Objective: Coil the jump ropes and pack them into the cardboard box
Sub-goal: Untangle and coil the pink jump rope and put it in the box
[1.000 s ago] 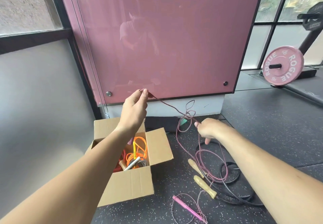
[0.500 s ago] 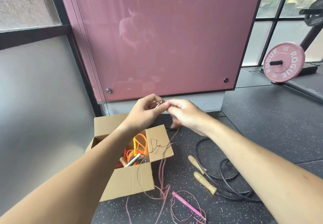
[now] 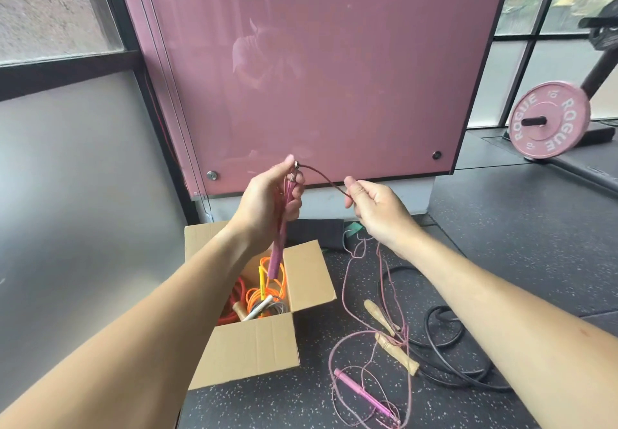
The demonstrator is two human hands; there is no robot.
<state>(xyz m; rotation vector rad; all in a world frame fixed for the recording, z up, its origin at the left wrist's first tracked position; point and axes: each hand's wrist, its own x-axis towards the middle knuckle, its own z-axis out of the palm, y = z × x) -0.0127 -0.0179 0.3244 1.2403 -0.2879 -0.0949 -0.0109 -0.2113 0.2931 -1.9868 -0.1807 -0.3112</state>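
Note:
My left hand (image 3: 271, 199) grips one pink handle (image 3: 280, 238) of a thin pink jump rope upright above the open cardboard box (image 3: 254, 348). My right hand (image 3: 378, 209) pinches the pink cord (image 3: 322, 177) a short way from the handle. The rest of that cord (image 3: 347, 295) hangs to the floor, where its second pink handle (image 3: 361, 392) lies. Inside the box are coiled orange (image 3: 271, 290) and red (image 3: 232, 305) ropes. A black rope (image 3: 448, 355) with wooden handles (image 3: 398, 353) lies loose on the floor at the right.
The box stands on dark speckled rubber flooring (image 3: 521, 261) against a pink glass panel (image 3: 317, 70). A dark folded cloth (image 3: 317, 231) lies behind the box. A pink weight plate (image 3: 548, 119) leans at the far right. A grey wall is on the left.
My hands came together at the cord and have now drawn apart. The left hand now holds a pink handle upright, and the cord on the floor has shifted.

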